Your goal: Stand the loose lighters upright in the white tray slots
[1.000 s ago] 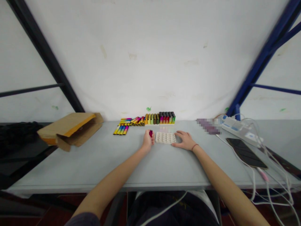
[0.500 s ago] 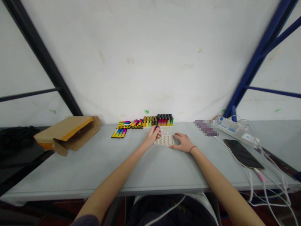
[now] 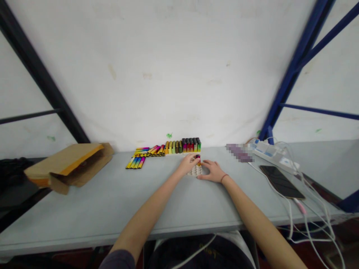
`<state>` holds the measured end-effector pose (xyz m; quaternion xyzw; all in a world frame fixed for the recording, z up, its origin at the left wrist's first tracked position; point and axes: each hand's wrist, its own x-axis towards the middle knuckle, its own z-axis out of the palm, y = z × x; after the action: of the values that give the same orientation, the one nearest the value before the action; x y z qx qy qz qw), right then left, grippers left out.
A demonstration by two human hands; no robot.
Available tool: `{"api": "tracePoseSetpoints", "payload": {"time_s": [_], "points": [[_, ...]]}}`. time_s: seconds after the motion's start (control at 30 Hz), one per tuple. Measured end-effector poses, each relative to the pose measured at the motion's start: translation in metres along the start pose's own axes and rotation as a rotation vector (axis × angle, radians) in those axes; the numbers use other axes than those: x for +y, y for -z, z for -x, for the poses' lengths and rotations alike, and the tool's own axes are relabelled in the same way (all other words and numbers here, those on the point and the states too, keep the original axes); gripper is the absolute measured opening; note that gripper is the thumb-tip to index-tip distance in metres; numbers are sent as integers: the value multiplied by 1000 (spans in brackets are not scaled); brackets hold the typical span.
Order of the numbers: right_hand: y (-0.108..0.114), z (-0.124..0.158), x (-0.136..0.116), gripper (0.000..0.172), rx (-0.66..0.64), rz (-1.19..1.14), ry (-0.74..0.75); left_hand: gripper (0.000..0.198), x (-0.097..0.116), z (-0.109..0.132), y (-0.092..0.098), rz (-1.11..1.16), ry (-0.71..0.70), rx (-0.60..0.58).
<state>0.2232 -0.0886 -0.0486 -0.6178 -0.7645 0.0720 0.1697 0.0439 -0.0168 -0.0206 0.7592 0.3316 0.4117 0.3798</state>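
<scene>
Lighter pinched by L hand over tray, R hand spread on tray.

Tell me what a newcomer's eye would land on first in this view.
The bright row of standing lighters lines the wall at the far edge of the table, with loose lighters lying flat to their left. Just in front, the left hand pinches a lighter over a white tray, which the right hand touches. An open cardboard box lies far left and a dark phone far right.
</scene>
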Motion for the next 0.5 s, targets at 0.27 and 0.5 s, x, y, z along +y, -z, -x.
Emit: {"api": "tracePoseSetpoints", "payload": {"time_s": [0.27,0.5], "points": [[-1,0,2,79,16,-5,26,18,9,-1,0,-146,-40,-52],[1,1,1,81,1,-9,10,15,3,15,79,-165,-7,147]]}}
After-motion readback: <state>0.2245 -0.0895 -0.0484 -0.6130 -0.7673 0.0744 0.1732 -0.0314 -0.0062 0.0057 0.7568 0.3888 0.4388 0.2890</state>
